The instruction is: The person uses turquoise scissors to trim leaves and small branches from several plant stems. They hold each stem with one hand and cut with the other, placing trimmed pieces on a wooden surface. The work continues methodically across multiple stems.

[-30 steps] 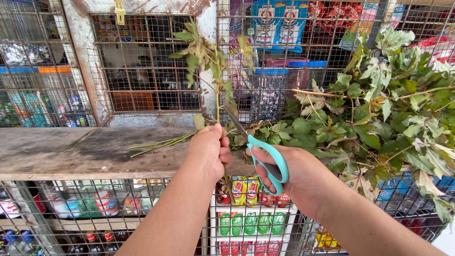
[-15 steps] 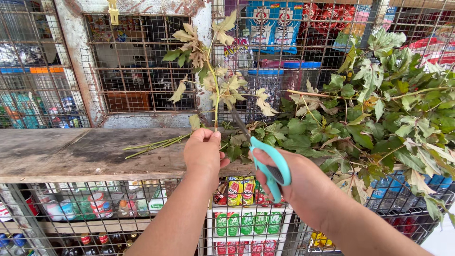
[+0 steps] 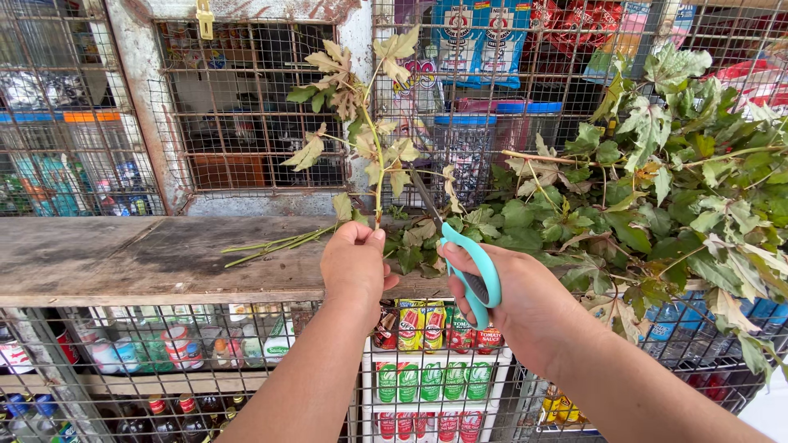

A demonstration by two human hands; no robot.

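Big leafy pile (image 3: 657, 189) crowds our right side on the wooden counter (image 3: 123, 254). Our left hand (image 3: 355, 264) pinches the upright sprig (image 3: 373, 123) at its base; right hand (image 3: 525, 303) fingers are looped through the teal scissors (image 3: 468, 267), blades seemingly parted. Cutting this close could nick our thumb.

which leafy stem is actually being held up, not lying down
The upright sprig pinched in the left hand. The bare cut stems lie flat on the wooden shelf; the leafy pile rests at right.
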